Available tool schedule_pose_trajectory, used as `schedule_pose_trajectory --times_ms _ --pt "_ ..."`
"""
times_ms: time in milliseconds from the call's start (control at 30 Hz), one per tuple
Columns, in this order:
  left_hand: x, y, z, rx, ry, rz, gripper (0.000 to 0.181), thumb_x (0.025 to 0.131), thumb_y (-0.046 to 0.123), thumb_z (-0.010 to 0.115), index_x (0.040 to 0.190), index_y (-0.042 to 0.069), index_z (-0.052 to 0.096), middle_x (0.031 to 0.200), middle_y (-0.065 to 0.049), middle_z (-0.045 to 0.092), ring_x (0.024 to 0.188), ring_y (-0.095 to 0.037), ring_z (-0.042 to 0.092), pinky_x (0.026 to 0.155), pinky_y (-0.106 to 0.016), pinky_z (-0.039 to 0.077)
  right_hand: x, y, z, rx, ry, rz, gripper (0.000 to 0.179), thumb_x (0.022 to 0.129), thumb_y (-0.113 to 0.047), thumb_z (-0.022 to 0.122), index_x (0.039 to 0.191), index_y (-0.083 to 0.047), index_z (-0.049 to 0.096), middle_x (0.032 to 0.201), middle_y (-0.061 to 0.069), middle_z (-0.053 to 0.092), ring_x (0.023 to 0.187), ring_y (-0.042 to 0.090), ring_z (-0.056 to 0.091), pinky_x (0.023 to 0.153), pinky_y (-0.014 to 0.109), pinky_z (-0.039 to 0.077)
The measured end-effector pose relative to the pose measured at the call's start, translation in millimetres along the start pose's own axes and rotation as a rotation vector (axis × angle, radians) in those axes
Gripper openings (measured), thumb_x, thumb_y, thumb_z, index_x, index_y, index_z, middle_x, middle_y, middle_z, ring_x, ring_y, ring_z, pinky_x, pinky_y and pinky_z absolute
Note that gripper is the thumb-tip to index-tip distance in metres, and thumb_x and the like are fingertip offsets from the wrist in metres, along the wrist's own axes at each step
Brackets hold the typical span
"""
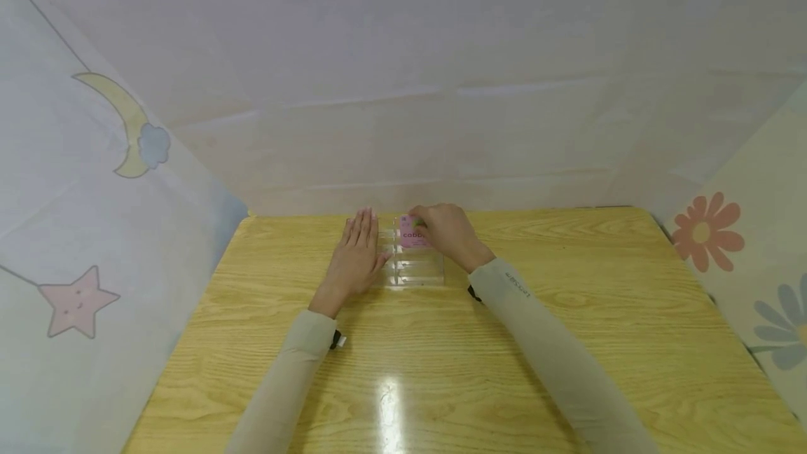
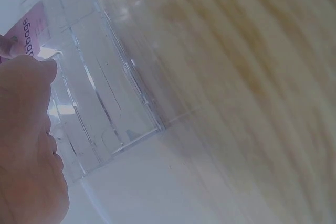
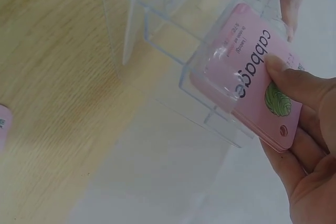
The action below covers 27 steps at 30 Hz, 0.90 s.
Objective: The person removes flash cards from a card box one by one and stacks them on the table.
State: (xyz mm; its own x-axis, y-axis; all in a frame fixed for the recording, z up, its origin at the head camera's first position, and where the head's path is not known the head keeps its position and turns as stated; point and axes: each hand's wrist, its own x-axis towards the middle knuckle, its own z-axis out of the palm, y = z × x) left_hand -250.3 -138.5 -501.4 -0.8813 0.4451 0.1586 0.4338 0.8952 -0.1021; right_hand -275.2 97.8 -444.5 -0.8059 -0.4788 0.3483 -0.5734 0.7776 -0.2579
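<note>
A clear plastic tiered card holder [image 1: 421, 273] stands near the table's back edge. My right hand [image 1: 450, 233] pinches a stack of pink cards [image 3: 236, 64], thumb on the front one, which reads "cabbage" beside a green cabbage picture. The stack's lower part sits behind a clear front panel in the holder's back right slot. On the holder's left side rests my left hand [image 1: 355, 258], fingers straight and pointing away, thumb out toward the middle. The left wrist view shows the holder's stepped tiers beside that hand.
A wooden table [image 1: 403, 342] carries the holder, with a pale cloth backdrop [image 1: 403, 139] right behind its back edge. The corner of another pink card [image 3: 4, 127] shows at the left border of the right wrist view.
</note>
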Motion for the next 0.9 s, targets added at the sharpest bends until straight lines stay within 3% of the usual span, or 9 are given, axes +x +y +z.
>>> schedule_pose_trajectory --times_ms 200,467,667,900 --pt "-1.5 0.8 -0.8 -0.013 -0.028 0.005 0.084 0.113 0.046 0.041 0.165 -0.007 0.003 0.176 -0.027 0.001 0.166 -0.039 0.004 0.137 -0.051 0.005 2.6 -1.5 -5.0 -0.030 -0.048 0.017 0.028 0.096 -0.016 0.078 0.122 -0.005 0.077 0.113 0.010 0.081 0.098 0.026 0.080 0.087 0.039 0.066" --pt "-0.4 2.1 -2.7 0.001 -0.003 0.013 0.082 0.112 0.046 0.042 0.165 -0.009 0.012 0.176 -0.027 0.008 0.166 -0.040 0.012 0.137 -0.050 0.008 8.0 -2.9 -11.9 -0.042 -0.065 0.029 0.022 0.096 -0.019 0.077 0.113 -0.006 0.080 0.109 0.010 0.082 0.096 0.027 0.079 0.086 0.040 0.066" --pt "-1.5 2.0 -5.9 -0.016 -0.018 0.003 0.083 0.112 0.045 0.044 0.165 -0.009 0.011 0.175 -0.027 0.008 0.166 -0.039 0.007 0.137 -0.050 0.007 11.6 -7.6 -21.0 -0.013 -0.116 0.033 0.016 0.097 -0.018 0.077 0.107 -0.007 0.082 0.105 0.009 0.082 0.092 0.025 0.078 0.083 0.040 0.066" --pt "0.0 -0.6 -4.7 -0.003 -0.017 0.005 0.084 0.111 0.047 0.045 0.165 -0.009 0.013 0.176 -0.027 0.009 0.166 -0.039 0.009 0.137 -0.050 0.008 17.1 -7.7 -30.1 0.041 -0.198 0.048 0.022 0.104 -0.017 0.067 0.117 -0.005 0.080 0.122 0.012 0.079 0.114 0.031 0.076 0.100 0.046 0.062"
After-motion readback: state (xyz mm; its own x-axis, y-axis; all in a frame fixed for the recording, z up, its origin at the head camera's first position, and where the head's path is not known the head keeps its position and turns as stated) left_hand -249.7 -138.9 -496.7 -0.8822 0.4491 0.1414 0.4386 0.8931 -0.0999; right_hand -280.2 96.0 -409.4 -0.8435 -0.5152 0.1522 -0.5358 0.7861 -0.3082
